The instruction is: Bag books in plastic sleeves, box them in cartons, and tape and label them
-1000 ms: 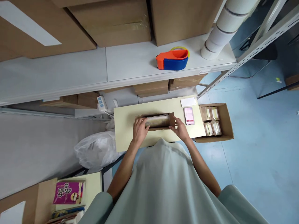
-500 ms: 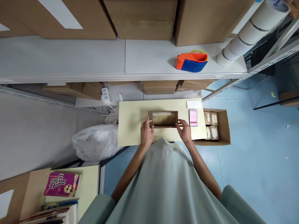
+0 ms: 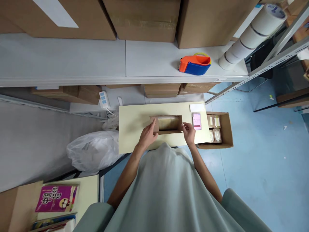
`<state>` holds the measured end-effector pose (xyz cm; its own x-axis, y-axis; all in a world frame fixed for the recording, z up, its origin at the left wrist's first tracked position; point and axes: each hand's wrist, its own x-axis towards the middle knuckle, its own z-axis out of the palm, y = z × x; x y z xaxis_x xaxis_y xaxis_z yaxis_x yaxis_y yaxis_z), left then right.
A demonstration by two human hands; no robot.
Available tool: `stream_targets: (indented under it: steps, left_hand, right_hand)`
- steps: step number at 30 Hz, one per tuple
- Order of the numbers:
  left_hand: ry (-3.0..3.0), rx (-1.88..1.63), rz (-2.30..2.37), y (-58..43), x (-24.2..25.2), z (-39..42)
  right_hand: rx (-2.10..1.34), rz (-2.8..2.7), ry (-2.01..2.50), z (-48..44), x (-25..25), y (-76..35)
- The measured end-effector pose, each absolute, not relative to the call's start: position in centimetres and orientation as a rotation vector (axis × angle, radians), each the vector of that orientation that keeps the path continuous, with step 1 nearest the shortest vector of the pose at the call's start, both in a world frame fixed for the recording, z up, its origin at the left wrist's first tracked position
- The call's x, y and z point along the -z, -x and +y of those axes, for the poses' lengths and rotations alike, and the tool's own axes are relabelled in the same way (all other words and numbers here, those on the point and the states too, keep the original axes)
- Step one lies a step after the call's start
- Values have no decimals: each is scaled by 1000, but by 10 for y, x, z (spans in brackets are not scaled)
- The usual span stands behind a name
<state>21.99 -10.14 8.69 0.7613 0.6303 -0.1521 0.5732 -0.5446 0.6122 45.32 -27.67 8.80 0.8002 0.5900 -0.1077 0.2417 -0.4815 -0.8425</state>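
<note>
A small, open-topped cardboard box (image 3: 169,131) sits on the pale yellow table in front of me. Its inside shows a brownish-yellow surface. My left hand (image 3: 147,133) is at the box's left end, index finger stretched out against the side flap and thumb apart near the front edge. At the opposite end my right hand (image 3: 189,132) pinches the box's right edge between thumb and fingers. A phone (image 3: 196,121) with a lit pink screen lies just beyond my right hand, below a white sheet (image 3: 196,107).
An open carton (image 3: 227,130) with several small boxes stands right of the table (image 3: 132,111). An orange and blue tape dispenser (image 3: 195,65) and stacked white rolls (image 3: 253,38) are on the shelf above. A plastic bag (image 3: 93,149) lies left; a purple book (image 3: 56,198) is lower left.
My left hand has turned, its index finger now straightened along the box's left flap. My right fingers have closed at the right edge. The whole view has shifted slightly.
</note>
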Motion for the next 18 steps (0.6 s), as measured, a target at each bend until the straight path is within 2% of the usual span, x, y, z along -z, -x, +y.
stream_targets:
  steps: [10, 18]
  left_hand:
    - [-2408, 125, 939, -250, -101, -81]
    - [-2319, 61, 927, -237, -103, -85]
  right_hand:
    - [-563, -757, 2078, -286, -87, -444]
    - [-792, -1211, 2129, -265, -85, -459]
